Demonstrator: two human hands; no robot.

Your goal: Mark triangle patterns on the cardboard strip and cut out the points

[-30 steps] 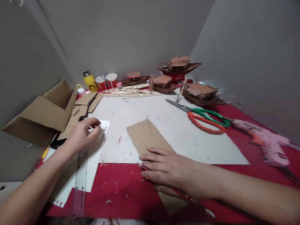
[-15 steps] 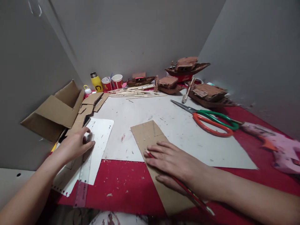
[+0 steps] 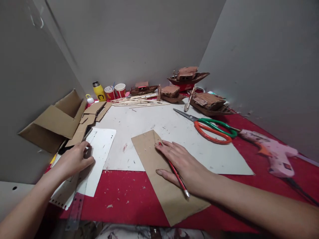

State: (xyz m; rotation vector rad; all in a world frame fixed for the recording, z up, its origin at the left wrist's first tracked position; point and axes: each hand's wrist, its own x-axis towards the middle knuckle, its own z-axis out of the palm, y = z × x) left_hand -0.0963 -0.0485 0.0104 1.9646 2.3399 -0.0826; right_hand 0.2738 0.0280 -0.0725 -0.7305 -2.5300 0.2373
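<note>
My left hand (image 3: 74, 158) is at the left, its fingers bent around the upper end of a clear plastic ruler (image 3: 75, 207). The ruler lies slanted across a white sheet of paper (image 3: 103, 146) with pencil lines and punched holes, and its lower end sticks out past the table edge. My right hand (image 3: 183, 161) rests palm down on a strip of brown cardboard (image 3: 147, 152), fingers stretched forward. A red pencil (image 3: 175, 171) is tucked between its thumb and forefinger, tip pointing away from me. Faint lines show near the strip's far end.
Scissors (image 3: 211, 127) with green and orange handles and a pink glue gun (image 3: 271, 149) lie to the right. Behind are brown model boats (image 3: 209, 101), wooden sticks (image 3: 139, 101), paper cups (image 3: 120, 90) and a yellow bottle (image 3: 99, 92). A cardboard box (image 3: 53, 121) stands at the left.
The view has shifted a little to the right. The ruler has slid toward me and left with my left hand. My right thumb has spread away from the fingers, and the pencil has shifted in the hand.
</note>
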